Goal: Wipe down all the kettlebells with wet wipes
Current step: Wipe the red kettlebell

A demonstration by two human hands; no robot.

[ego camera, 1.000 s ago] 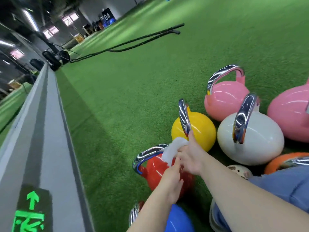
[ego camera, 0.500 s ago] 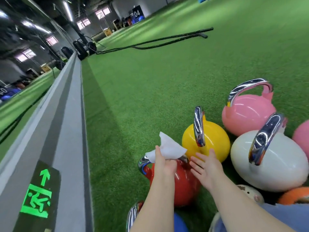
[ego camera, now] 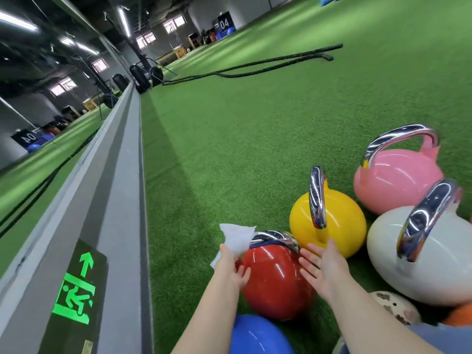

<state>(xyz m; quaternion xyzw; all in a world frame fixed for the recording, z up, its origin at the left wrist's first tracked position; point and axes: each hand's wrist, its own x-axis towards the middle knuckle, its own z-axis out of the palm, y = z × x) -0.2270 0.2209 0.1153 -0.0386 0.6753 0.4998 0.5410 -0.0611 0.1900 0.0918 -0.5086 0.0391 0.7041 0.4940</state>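
A red kettlebell (ego camera: pixel 275 279) with a chrome handle stands on the green turf in front of me. My left hand (ego camera: pixel 231 269) holds a white wet wipe (ego camera: pixel 237 237) at the kettlebell's upper left side, by the handle's end. My right hand (ego camera: pixel 321 267) hovers with straight, spread fingers at the red kettlebell's right side, just below the yellow kettlebell (ego camera: pixel 332 221). Behind stand a pink kettlebell (ego camera: pixel 398 182) and a white kettlebell (ego camera: pixel 431 256). A blue kettlebell (ego camera: pixel 255 335) lies under my left forearm.
A grey ledge (ego camera: pixel 102 200) with a green exit sign (ego camera: pixel 74 290) runs along the left under a mirror. Black battle ropes (ego camera: pixel 255 67) lie far off on the turf. A spotted ball (ego camera: pixel 396 310) and an orange kettlebell (ego camera: pixel 459 315) sit at the lower right.
My left hand took the wipe over from both hands and carried it left to the red kettlebell's handle end. My right hand let go and opened. The view tilted up.
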